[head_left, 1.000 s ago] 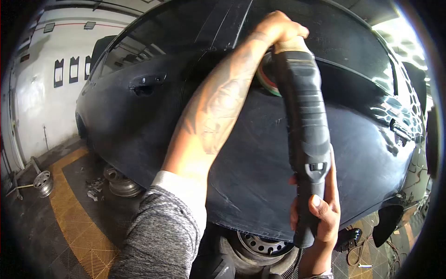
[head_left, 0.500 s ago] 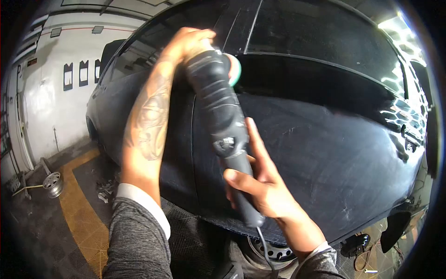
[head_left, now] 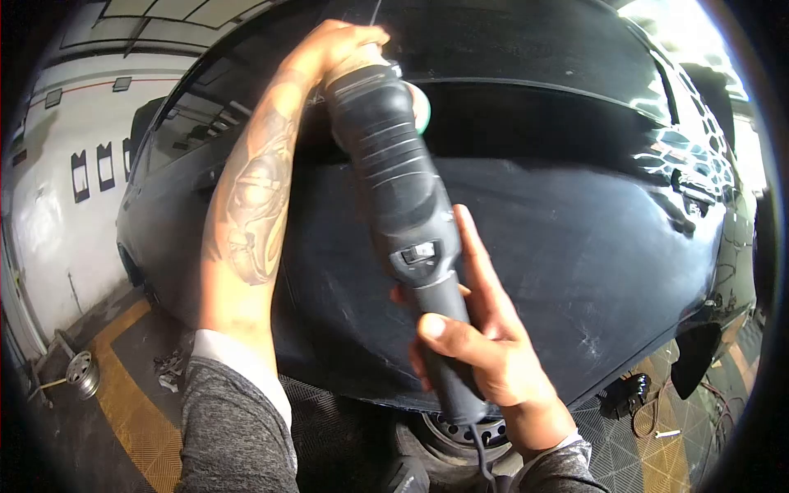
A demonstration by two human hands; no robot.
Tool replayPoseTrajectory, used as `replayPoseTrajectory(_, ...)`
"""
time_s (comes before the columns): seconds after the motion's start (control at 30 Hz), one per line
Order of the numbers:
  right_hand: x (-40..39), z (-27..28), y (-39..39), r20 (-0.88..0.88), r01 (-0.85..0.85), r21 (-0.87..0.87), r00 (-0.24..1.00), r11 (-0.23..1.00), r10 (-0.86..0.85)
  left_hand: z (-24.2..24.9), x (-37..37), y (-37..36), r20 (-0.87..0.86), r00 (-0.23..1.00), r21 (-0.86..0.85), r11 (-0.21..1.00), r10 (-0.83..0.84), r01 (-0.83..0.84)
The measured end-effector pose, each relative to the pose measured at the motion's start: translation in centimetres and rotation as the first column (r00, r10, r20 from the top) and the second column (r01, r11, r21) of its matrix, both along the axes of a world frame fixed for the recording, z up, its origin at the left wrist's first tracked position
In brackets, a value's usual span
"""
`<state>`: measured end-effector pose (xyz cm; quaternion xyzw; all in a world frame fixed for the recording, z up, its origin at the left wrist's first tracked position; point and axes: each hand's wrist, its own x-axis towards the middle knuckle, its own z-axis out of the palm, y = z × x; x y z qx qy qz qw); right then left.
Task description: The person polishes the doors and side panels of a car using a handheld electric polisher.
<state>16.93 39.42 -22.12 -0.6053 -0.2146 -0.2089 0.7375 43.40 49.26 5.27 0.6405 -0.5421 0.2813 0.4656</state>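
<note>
While the left arm is stretched upward and forward, the left hand (head_left: pixel 343 48) is closed over the head of one black polisher (head_left: pixel 401 168), its fingers partly hidden. The right hand (head_left: pixel 501 353) is wrapped around the lower handle, the thumb across it. The tool stands tilted before one dark car (head_left: pixel 534 255); whether its single pad (head_left: pixel 422 107) touches, I cannot tell. Three dark frames (head_left: pixel 80 178) hang at left; one loose rim (head_left: pixel 83 375) lies below.
</note>
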Motion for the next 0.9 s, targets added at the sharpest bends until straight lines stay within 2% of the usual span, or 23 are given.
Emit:
replayPoseTrajectory(0.03,-0.6,-0.2,-0.2,0.04,0.051,0.034,0.998,0.998,-0.052,0.2,-0.7,-1.6,-0.016,1.0,-0.005,1.0,-0.02,0.02)
replayPoseTrajectory(0.1,-2.5,0.0,-0.4,0.014,0.157,0.115,0.987,0.981,-0.159,1.1,-2.3,-4.8,0.101,0.994,0.038,0.998,-0.05,0.046)
replayPoseTrajectory(0.17,-3.6,-0.5,-0.6,0.056,0.287,0.201,0.951,0.937,-0.303,0.8,-6.1,-7.3,-0.019,0.979,0.044,0.978,-0.203,0.203)
replayPoseTrajectory(0.2,-4.7,-1.0,-1.7,0.067,0.245,0.184,0.963,0.952,-0.261,0.9,-6.5,-8.8,-0.09,0.934,0.077,0.933,-0.346,0.352)
replayPoseTrajectory(0.23,-5.2,-1.2,-2.1,0.086,0.265,0.217,0.953,0.94,-0.289,1.3,-6.7,-10.2,-0.166,0.864,0.099,0.864,-0.475,0.494)
replayPoseTrajectory(0.27,-5.5,-1.3,-2.0,0.095,0.293,0.249,0.941,0.923,-0.324,2.0,-7.2,-11.5,0.027,0.933,0.141,0.926,-0.358,0.351)
replayPoseTrajectory(0.3,-5.8,-1.4,-2.0,0.098,0.32,0.28,0.928,0.905,-0.358,2.3,-7.9,-12.3,0.072,0.946,0.185,0.936,-0.316,0.299)
replayPoseTrajectory(0.37,-5.7,-1.5,-1.9,0.096,0.344,0.309,0.916,0.886,-0.389,2.8,-9.2,-12.4,0.187,0.979,0.248,0.968,-0.08,0.031)
replayPoseTrajectory(0.4,-5.6,-1.6,-1.9,0.09,0.36,0.311,0.91,0.88,-0.404,2.7,-9.7,-11.7,0.17,0.983,0.242,0.964,0.067,-0.108)
replayPoseTrajectory(0.53,-3.8,-1.1,-1.6,0.084,0.296,0.173,0.946,0.939,-0.314,3.4,-5.4,-9.6,0.229,0.971,0.226,0.967,0.064,-0.117)
replayPoseTrajectory(0.57,-3.2,-0.8,-1.2,0.076,0.275,0.113,0.956,0.955,-0.284,3.2,-4.6,-8.5,0.288,0.947,0.199,0.958,0.146,-0.208)
replayPoseTrajectory(0.6,-1.9,-0.7,0.3,0.095,0.326,0.164,0.934,0.931,-0.344,2.9,-4.3,-6.9,0.345,0.911,0.168,0.94,0.227,-0.297)
replayPoseTrajectory(0.63,-1.4,-0.6,0.6,0.084,0.304,0.141,0.945,0.942,-0.317,2.8,-3.1,-5.7,0.552,0.777,0.074,0.91,0.302,-0.407)
replayPoseTrajectory(0.7,-0.2,-0.4,1.4,0.04,0.254,0.12,0.965,0.96,-0.26,1.3,-3.0,-2.3,0.189,0.929,0.064,0.94,0.318,-0.335)
replayPoseTrajectory(0.73,0.3,-0.4,1.6,0.023,0.203,0.083,0.978,0.976,-0.206,0.8,-1.9,-1.1,0.065,0.973,0.046,0.974,0.22,-0.223)
replayPoseTrajectory(0.77,0.9,-0.4,1.7,0.005,0.152,0.045,0.988,0.987,-0.152,1.1,-0.4,-0.2,0.107,0.953,0.047,0.956,0.282,-0.288)
replayPoseTrajectory(0.83,1.9,-0.1,2.2,-0.027,0.076,-0.003,0.997,0.997,-0.076,0.1,1.4,2.5,0.069,0.975,-0.007,0.977,0.211,-0.211)
replayPoseTrajectory(0.9,3.4,-0.1,2.3,-0.014,-0.006,-0.067,1.0,0.998,0.005,-0.7,2.5,4.6,-0.079,0.969,-0.02,0.971,0.235,-0.237)
